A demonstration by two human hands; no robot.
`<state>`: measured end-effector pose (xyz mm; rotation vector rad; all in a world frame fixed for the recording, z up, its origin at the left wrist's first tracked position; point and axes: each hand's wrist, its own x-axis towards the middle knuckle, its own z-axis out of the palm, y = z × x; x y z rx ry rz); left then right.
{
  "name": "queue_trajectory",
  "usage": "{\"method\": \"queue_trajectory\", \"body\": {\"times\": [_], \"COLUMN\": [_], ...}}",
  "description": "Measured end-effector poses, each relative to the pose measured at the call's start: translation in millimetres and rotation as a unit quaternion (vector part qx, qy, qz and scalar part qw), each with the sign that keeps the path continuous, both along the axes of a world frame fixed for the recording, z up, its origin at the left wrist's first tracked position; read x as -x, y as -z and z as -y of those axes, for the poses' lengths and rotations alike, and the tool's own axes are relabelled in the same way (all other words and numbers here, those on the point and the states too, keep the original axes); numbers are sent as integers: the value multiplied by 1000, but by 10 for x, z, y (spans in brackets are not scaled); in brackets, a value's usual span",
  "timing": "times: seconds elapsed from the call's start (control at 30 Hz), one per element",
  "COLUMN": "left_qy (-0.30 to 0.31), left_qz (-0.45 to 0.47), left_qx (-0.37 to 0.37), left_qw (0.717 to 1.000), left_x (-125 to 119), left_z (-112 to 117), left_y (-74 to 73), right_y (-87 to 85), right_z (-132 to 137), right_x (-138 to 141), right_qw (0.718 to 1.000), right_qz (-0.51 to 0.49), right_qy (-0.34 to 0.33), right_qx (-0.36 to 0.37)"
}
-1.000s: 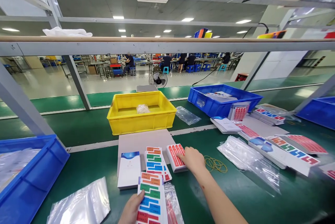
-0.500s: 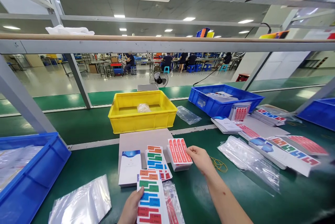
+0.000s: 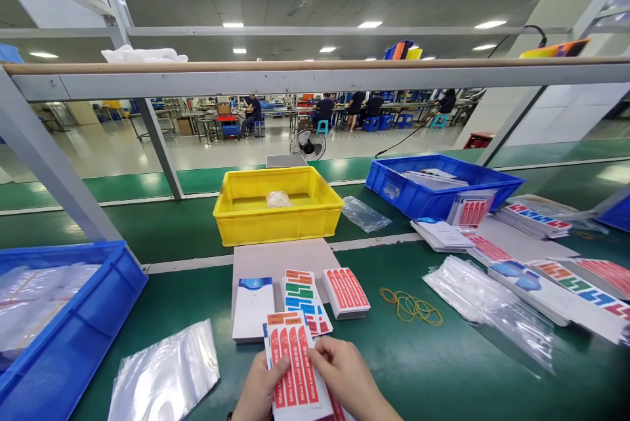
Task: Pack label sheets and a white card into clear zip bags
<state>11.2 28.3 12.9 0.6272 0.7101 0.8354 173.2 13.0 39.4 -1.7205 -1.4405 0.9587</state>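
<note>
Both hands hold a small stack of sticker sheets (image 3: 294, 368) at the bottom middle, with a red-striped sheet on top. My left hand (image 3: 258, 389) grips its left edge. My right hand (image 3: 340, 376) pinches its right edge. Just beyond on the green belt lie a white booklet stack (image 3: 253, 307), a stack of multicoloured sticker sheets (image 3: 306, 298) and a stack of red sticker sheets (image 3: 346, 292), partly on a grey board (image 3: 275, 258).
A yellow bin (image 3: 278, 211) stands behind the board. Blue bins sit at left (image 3: 63, 342) and back right (image 3: 440, 190). Clear bags (image 3: 166, 375) lie at lower left, rubber bands (image 3: 412, 306) to the right, more bags and sheet stacks (image 3: 556, 283) at far right.
My right hand lifted a red sheet off the red stack, carried it toward me and laid it on the coloured sheets held in my left hand.
</note>
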Motion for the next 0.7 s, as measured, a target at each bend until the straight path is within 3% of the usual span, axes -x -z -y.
{"method": "queue_trajectory", "body": {"times": [0.1, 0.23, 0.33, 0.43, 0.5, 0.57, 0.7], "left_qy": [32, 56, 74, 143, 183, 187, 155], "left_qz": [-12, -26, -52, -108, -160, -237, -416], "left_qx": [-23, -50, -76, -128, -203, -299, -449], "left_qw": [999, 997, 993, 975, 948, 906, 776], "left_x": [2, -10, -3, 38, 76, 111, 134], "left_z": [10, 52, 87, 107, 108, 103, 82], "left_y": [24, 7, -52, -178, -296, -417, -586], "right_y": [-101, -123, -145, -241, -331, -417, -524], "right_z": [17, 70, 103, 113, 102, 73, -6], "right_x": [-90, -103, -70, -104, -192, -312, -460], "right_qw": [998, 997, 985, 923, 904, 909, 896], "right_qz": [57, 18, -153, -355, -397, -407, -426], "right_qy": [-8, -67, -83, -146, -156, -95, 76], "right_qx": [-35, -35, -11, 35, 36, -1, -96]}}
